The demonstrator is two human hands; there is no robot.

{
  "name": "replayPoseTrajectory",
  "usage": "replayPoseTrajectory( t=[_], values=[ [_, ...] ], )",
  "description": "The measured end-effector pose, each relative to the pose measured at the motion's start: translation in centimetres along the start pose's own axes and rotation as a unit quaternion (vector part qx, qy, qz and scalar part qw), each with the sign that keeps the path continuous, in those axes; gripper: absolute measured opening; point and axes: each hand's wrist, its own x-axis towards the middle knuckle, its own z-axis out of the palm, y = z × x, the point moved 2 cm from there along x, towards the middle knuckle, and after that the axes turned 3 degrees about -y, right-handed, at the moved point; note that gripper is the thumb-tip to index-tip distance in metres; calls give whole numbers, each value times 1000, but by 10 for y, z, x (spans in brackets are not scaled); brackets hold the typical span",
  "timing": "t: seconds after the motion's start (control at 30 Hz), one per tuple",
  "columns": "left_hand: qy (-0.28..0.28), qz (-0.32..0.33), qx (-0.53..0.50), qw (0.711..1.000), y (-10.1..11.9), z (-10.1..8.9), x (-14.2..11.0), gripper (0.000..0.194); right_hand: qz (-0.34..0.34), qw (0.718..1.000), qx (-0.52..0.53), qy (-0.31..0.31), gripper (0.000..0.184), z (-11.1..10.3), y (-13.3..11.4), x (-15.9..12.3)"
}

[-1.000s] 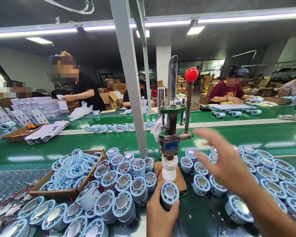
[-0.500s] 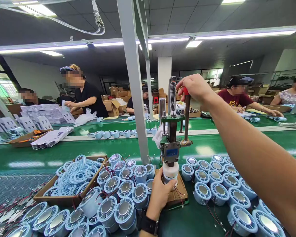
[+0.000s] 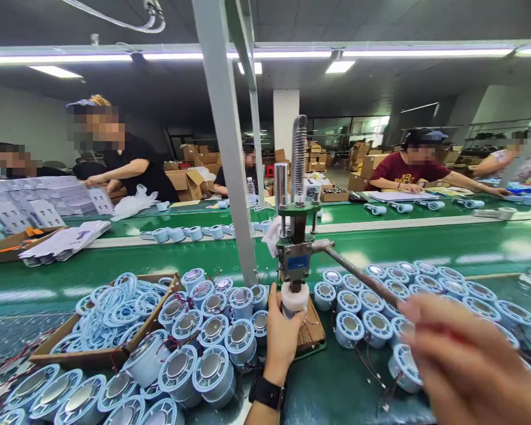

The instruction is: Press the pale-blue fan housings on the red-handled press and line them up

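Note:
A hand-lever press (image 3: 297, 262) stands in front of me, its white press head (image 3: 295, 297) lowered over a wooden base (image 3: 312, 330). My left hand (image 3: 283, 333), with a black watch on the wrist, is wrapped round a light-blue round housing directly beneath that head; fingers and head hide most of the housing. To the right, my right hand (image 3: 473, 348), smeared by motion, is closed on the end of the press lever (image 3: 358, 273), which slants down toward me. Similar light-blue housings with silver discs stand on both sides, the left group (image 3: 215, 369) and the right group (image 3: 376, 324).
A cardboard box (image 3: 126, 354) of light-blue rings sits at the left. Behind the press runs a green conveyor belt (image 3: 159, 265), with a grey post (image 3: 228, 147) rising beside it. Several co-workers sit or stand across the belt, near white cartons (image 3: 57, 195).
My right hand has swung the lever from upright down toward me and to the right. The press head has come down, and my left hand stays round the housing. The view has shifted slightly right.

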Motion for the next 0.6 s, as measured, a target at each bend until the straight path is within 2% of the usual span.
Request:
replayPoseTrajectory(
  t=[0.1,0.13,0.2,0.27,0.33,0.4,0.5,0.6],
  values=[
    [7,1,-15,1000,0,3,5,95,-53,996,51,57,20,13,33,98],
    [9,4,-17,1000,1,3,7,94,-45,995,68,54,18,23,46,133],
    [11,14,-16,1000,6,3,11,89,-10,996,83,16,17,49,72,192],
    [3,23,-3,1000,13,1,11,76,25,996,79,-31,16,75,91,227],
    [-10,24,19,999,17,-3,4,63,39,995,67,-58,15,93,102,239],
    [0,14,49,999,14,-8,-13,60,37,996,58,-65,17,99,106,238],
    [29,25,135,990,-2,-12,-53,63,28,995,47,-78,26,97,107,228],
    [-20,31,220,975,-20,4,-93,60,17,995,21,-98,38,91,105,225]
  ],
)
